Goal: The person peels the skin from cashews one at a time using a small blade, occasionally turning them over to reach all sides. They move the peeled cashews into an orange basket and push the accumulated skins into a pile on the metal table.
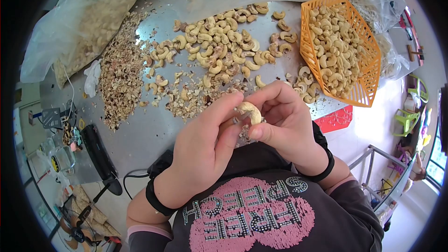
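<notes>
In front of my chest, my right hand (289, 121) pinches a pale, curved cashew nut (252, 112) between thumb and fingers. Close against it on the left is my left hand (205, 147), its thumb and fingers closed together. A small greyish tip shows between those fingers, but most of what they hold is hidden. Just beyond both hands, a loose heap of cashews (217, 42) lies on the metal table (149, 135). Broken bits and skin flakes (186, 105) are scattered nearer to my hands.
An orange plastic basket (306, 49) at the right holds many cashews. Brown skin flakes (121, 74) form a long pile at the left. Clear plastic bags (88, 23) of nuts line the far side. A black elongated device (98, 154) lies near the table's left edge.
</notes>
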A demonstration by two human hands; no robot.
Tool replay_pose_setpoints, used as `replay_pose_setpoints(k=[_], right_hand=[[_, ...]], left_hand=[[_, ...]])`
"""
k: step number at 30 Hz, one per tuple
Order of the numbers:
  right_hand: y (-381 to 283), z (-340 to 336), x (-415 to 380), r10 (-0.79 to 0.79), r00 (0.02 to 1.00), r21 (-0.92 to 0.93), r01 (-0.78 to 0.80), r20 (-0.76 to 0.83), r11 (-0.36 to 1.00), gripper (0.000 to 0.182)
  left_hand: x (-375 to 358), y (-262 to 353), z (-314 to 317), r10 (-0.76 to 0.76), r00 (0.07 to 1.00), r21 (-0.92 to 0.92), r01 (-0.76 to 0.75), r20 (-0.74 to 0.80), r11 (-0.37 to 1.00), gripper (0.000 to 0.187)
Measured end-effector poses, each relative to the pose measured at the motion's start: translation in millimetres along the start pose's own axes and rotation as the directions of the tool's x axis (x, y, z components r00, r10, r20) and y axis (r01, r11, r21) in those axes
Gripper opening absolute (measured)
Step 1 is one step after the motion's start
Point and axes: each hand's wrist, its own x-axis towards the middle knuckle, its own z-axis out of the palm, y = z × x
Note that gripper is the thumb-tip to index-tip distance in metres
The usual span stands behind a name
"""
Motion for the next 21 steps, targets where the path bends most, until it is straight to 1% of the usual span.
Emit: replay_pose_setpoints(k=[1, 3, 4, 6, 7, 8, 9, 10, 11, 12, 13, 15, 16, 17, 18, 19, 20, 21], right_hand=[[-0.9, -0.2, -0.1, 0.007, 1.0, 0.001, -0.007, 0.013, 1.0, 0.035], [-1.1, -1.6, -0.3, 0.015, 1.0, 0.002, -0.015, 0.027, 1.0, 0.035], [-0.4, -3.1, 0.1, 0.014, 0.999, 0.007, -0.014, 0.048, 1.0, 0.034], [-1.2, -4.1, 0.4, 0.012, 0.998, 0.011, -0.013, 0.07, 1.0, 0.034], [-3.6, -3.6, 0.5, 0.061, 0.996, 0.057, -0.066, 0.072, 0.996, 0.035], [-5.6, -3.2, 0.5, 0.11, 0.991, 0.102, -0.118, 0.076, 0.988, 0.035], [-7.0, -3.2, 0.8, 0.111, 0.991, 0.102, -0.118, 0.075, 0.988, 0.035], [-8.2, -3.4, 1.2, 0.145, 0.986, 0.123, -0.154, 0.08, 0.98, 0.035], [-8.8, -3.4, 1.5, 0.179, 0.98, 0.145, -0.19, 0.086, 0.971, 0.035], [-8.8, -3.2, 1.4, 0.18, 0.98, 0.145, -0.191, 0.086, 0.971, 0.035], [-8.7, -2.9, 1.1, 0.174, 0.981, 0.147, -0.184, 0.081, 0.972, 0.034], [-8.0, -2.8, 0.6, 0.167, 0.983, 0.148, -0.177, 0.074, 0.973, 0.034], [-6.7, -3.3, 0.3, 0.136, 0.988, 0.11, -0.143, 0.069, 0.984, 0.034], [-5.5, -3.2, 0.1, 0.104, 0.992, 0.072, -0.108, 0.066, 0.991, 0.033], [-4.7, -2.4, -0.4, 0.104, 0.992, 0.072, -0.109, 0.066, 0.991, 0.033], [-3.8, -1.0, -1.3, 0.071, 0.997, 0.037, -0.072, 0.043, 0.997, 0.034], [-3.0, 0.5, -2.0, 0.037, 0.999, 0.0, -0.037, 0.021, 0.999, 0.034], [-2.3, 2.0, -2.6, 0.037, 0.999, 0.0, -0.037, 0.021, 0.999, 0.034]], left_hand=[[0.3, 0.5, -0.4, 0.0, 1.0, 0.0, 0.0, 0.0, 1.0, 0.038], [1.2, 2.3, -1.5, 0.057, 0.998, 0.125, -0.055, -0.014, 0.991, 0.036], [1.0, 2.2, -2.1, 0.057, 0.998, 0.125, -0.055, -0.015, 0.991, 0.036], [0.1, 1.9, -4.1, 0.018, 1.0, 0.065, -0.019, 0.022, 0.998, 0.035], [0.0, 2.2, -4.8, 0.018, 1.0, 0.065, -0.019, 0.022, 0.998, 0.035], [0.1, 2.8, -5.4, -0.024, 0.999, -0.024, 0.025, 0.044, 0.999, 0.035], [0.3, 3.4, -5.8, -0.064, 0.995, -0.112, 0.071, 0.07, 0.991, 0.036], [0.6, 4.3, -5.3, -0.064, 0.995, -0.113, 0.072, 0.071, 0.991, 0.036], [1.1, 5.4, -4.5, -0.088, 0.994, -0.178, 0.099, 0.068, 0.979, 0.035], [1.2, 6.4, -4.3, -0.113, 0.991, -0.243, 0.126, 0.066, 0.962, 0.035], [0.7, 7.7, -4.9, -0.114, 0.991, -0.242, 0.126, 0.066, 0.962, 0.035], [-1.2, 10.5, -6.0, -0.232, 0.967, -0.327, 0.255, 0.109, 0.91, 0.033], [-2.3, 10.0, -5.5, -0.231, 0.967, -0.327, 0.255, 0.109, 0.91, 0.033], [-3.8, 8.8, -4.8, -0.228, 0.97, -0.284, 0.244, 0.089, 0.927, 0.033], [-4.7, 8.1, -4.7, -0.224, 0.972, -0.239, 0.234, 0.069, 0.942, 0.034], [-4.2, 7.5, -5.2, -0.224, 0.972, -0.239, 0.234, 0.069, 0.942, 0.034], [-3.0, 6.5, -5.8, -0.127, 0.991, -0.093, 0.129, 0.031, 0.987, 0.035], [-1.8, 5.6, -6.1, -0.024, 1.0, 0.059, 0.023, 0.009, 0.998, 0.036]])
